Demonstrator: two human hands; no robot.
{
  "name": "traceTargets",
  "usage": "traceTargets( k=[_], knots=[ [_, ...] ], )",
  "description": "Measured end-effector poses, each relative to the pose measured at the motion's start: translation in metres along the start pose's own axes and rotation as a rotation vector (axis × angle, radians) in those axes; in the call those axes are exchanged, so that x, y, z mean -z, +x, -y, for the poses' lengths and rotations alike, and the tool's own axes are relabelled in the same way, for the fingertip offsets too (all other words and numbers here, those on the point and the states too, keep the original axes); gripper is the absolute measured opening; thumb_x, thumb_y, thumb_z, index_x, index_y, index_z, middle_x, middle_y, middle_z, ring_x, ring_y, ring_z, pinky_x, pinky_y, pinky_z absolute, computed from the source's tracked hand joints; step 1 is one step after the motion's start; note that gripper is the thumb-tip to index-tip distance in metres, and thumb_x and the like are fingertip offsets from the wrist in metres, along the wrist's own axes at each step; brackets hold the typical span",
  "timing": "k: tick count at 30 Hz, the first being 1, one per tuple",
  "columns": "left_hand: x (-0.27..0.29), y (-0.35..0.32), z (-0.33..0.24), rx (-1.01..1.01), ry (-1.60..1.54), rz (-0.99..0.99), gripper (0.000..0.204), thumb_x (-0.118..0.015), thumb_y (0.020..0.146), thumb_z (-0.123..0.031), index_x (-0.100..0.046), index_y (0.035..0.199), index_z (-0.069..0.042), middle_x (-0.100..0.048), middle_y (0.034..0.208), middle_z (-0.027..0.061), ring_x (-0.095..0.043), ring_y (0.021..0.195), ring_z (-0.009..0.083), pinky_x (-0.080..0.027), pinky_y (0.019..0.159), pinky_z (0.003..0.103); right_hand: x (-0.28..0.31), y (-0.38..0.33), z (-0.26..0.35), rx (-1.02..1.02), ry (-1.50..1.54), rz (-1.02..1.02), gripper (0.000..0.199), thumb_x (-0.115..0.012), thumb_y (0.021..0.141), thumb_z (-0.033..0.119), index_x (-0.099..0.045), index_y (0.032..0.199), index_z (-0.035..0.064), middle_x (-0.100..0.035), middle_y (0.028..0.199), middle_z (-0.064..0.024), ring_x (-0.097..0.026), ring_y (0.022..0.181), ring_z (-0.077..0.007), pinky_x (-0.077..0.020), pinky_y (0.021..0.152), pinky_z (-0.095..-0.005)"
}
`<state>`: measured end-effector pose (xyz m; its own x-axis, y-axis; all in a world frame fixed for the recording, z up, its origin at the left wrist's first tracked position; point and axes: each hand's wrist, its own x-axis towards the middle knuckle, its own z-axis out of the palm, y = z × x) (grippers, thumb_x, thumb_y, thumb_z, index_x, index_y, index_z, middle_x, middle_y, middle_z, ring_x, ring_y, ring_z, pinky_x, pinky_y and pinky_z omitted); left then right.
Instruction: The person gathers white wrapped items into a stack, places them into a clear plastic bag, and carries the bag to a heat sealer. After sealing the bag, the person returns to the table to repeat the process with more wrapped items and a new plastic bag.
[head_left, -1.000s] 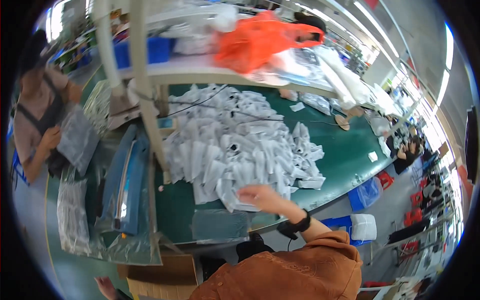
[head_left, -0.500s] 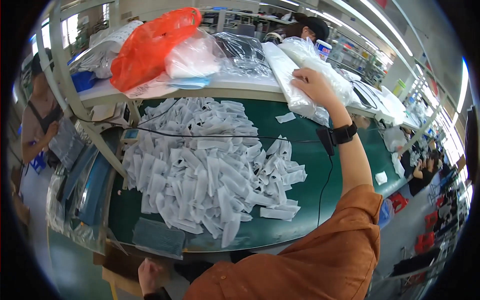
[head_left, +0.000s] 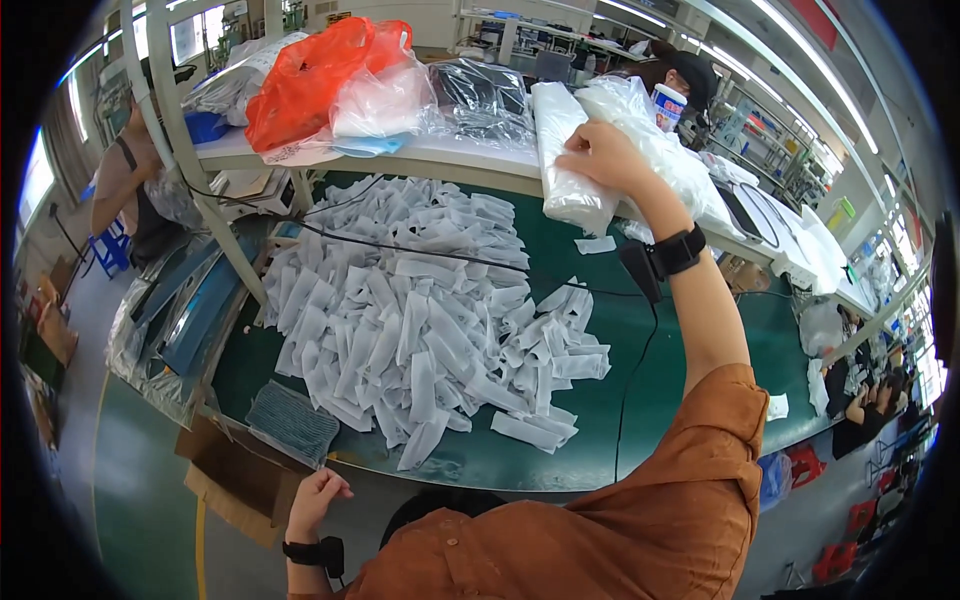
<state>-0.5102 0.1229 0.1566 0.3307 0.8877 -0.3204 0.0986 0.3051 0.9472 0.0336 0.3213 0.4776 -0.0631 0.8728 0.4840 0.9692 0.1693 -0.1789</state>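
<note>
Right hand touches white pack beside black-filled clear bag.

Whitish plastic roll, green tabletop

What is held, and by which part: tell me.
The right hand touches the clear plastic bundle on top; whether it grips cannot be told. The left hand holds nothing visible.

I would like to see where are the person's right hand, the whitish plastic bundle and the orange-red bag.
Right hand (head_left: 607,157): head view, back of the hand.
Whitish plastic bundle (head_left: 578,197): head view, its nearer end.
Orange-red bag (head_left: 308,92): head view, its crumpled middle.
</note>
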Motion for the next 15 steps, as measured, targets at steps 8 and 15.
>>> traceTargets(
  k=[8, 15],
  knots=[
    [0.030, -0.008, -0.012, -0.011, 0.029, -0.019, 0.022, -0.053, 0.099, -0.018, -0.061, 0.088, 0.000, -0.064, 0.080, 0.0063, -0.065, 0.076, 0.0154, -0.052, 0.074, 0.029, -0.025, 0.015, 0.000, 0.033, -0.105, -0.178, 0.019, -0.070, 0.080, 0.016, -0.065, 0.081, -0.0023, -0.064, 0.089, -0.0200, -0.062, 0.084, -0.0377, -0.0487, 0.075, -0.0436],
    [0.046, 0.020, -0.040, -0.037, 0.033, 0.129, 0.019, -0.055, 0.098, -0.017, -0.061, 0.091, 0.000, -0.065, 0.083, 0.0058, -0.065, 0.078, 0.0147, -0.051, 0.075, 0.027, 0.003, 0.053, -0.004, -0.147, -0.141, -0.701, 0.019, -0.062, 0.088, 0.019, -0.062, 0.094, 0.0010, -0.066, 0.090, -0.0181, -0.061, 0.083, -0.0404, -0.0486, 0.075, -0.0447]
  ],
)
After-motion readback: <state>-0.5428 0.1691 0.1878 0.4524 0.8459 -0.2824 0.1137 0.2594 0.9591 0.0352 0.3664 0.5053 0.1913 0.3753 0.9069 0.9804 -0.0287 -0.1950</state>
